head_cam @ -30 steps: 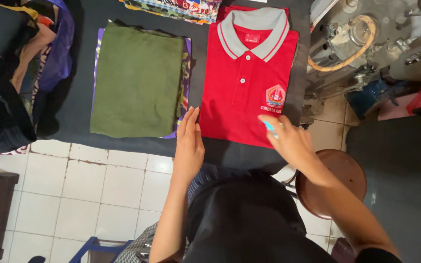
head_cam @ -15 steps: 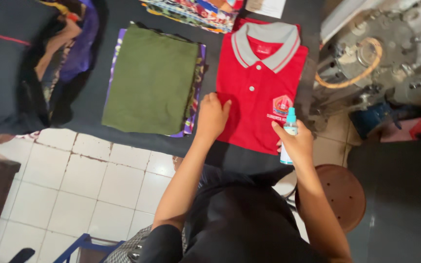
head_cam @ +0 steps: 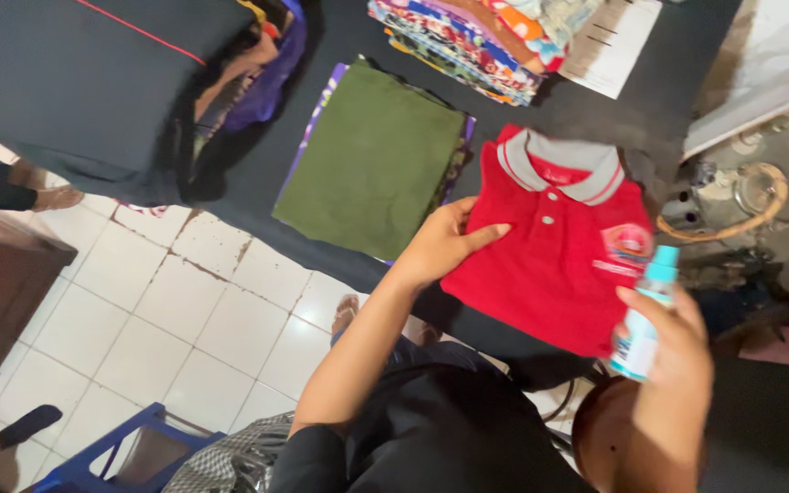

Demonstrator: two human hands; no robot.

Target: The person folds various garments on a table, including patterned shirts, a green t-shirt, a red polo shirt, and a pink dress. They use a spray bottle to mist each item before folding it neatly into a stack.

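We see our left hand (head_cam: 440,246) lying flat, fingers spread, on the 9 o'clock edge of a folded red polo (head_cam: 563,246) on the dark table (head_cam: 340,36). Our right hand (head_cam: 678,351), at 5 o'clock of the polo, grips a small spray bottle (head_cam: 643,319). A folded green cloth (head_cam: 372,160) lies at the polo's 9 o'clock.

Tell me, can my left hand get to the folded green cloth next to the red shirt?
Probably yes. The left hand rests on the red polo shirt's left edge, holding nothing, and the green cloth lies right beside it on the dark table, uncovered, with nothing between.
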